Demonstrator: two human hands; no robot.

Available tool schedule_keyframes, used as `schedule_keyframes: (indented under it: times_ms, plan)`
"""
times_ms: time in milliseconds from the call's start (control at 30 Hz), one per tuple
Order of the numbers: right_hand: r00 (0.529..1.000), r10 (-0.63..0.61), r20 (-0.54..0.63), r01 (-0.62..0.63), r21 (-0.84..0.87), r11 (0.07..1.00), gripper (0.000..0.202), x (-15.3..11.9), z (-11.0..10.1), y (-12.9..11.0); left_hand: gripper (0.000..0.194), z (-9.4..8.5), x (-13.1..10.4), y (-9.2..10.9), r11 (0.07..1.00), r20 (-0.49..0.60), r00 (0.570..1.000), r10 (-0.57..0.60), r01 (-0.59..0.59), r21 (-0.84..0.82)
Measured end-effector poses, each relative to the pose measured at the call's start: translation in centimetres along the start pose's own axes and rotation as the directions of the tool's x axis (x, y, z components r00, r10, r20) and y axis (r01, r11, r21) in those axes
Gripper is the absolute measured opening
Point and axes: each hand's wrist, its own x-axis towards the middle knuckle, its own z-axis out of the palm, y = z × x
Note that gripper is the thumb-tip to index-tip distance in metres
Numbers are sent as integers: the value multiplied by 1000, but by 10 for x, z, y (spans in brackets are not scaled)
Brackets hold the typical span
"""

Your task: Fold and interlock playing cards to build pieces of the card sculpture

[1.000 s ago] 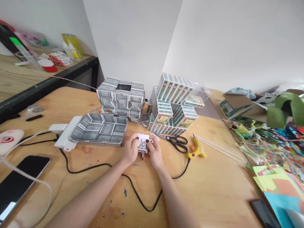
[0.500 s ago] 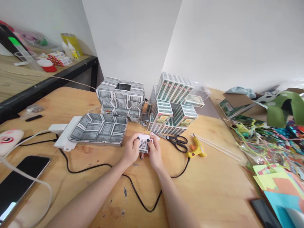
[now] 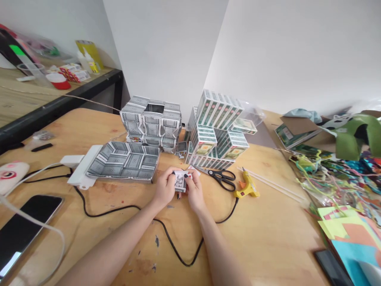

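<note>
Between both hands is a small playing-card piece (image 3: 179, 181) with a black drawing on white and a patterned lower edge. My left hand (image 3: 165, 186) is closed on its left side, thumb on the rim. On the right side, my right hand (image 3: 194, 190) grips the same piece with a dark-nailed thumb. Another card (image 3: 193, 170) lies just behind my right hand. To the left is an open tray made of grey patterned cards (image 3: 125, 162). Behind it stands a hollow block of folded cards (image 3: 151, 123).
Stacked card boxes (image 3: 205, 137) stand behind the hands. Black scissors (image 3: 222, 178) and a yellow glue gun (image 3: 247, 186) lie to the right. A white power strip (image 3: 85, 169), phone (image 3: 28, 222) and black cable (image 3: 169, 238) are nearer. Craft scraps (image 3: 345, 174) cover the far right.
The held piece looks slightly more tilted, with its side edges raised around the drawing. My fingers have shifted a little on it; both hands keep hold.
</note>
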Motion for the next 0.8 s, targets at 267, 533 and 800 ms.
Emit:
schedule_keyframes:
  times_ms: [267, 533, 800]
  plan:
    - [1000, -8, 4, 8, -9, 1000, 15, -1, 2, -1, 24, -1, -2, -7, 995, 25, 1000, 3, 0, -103]
    - [1000, 7, -8, -6, 81, 997, 12, 1, 0, 3, 22, 0, -5, -5, 978, 57, 998, -30, 41, -203]
    - [999, 18, 31, -21, 119, 993, 12, 1, -6, 5, 20, 4, -7, 4, 971, 87, 994, -65, 83, -226]
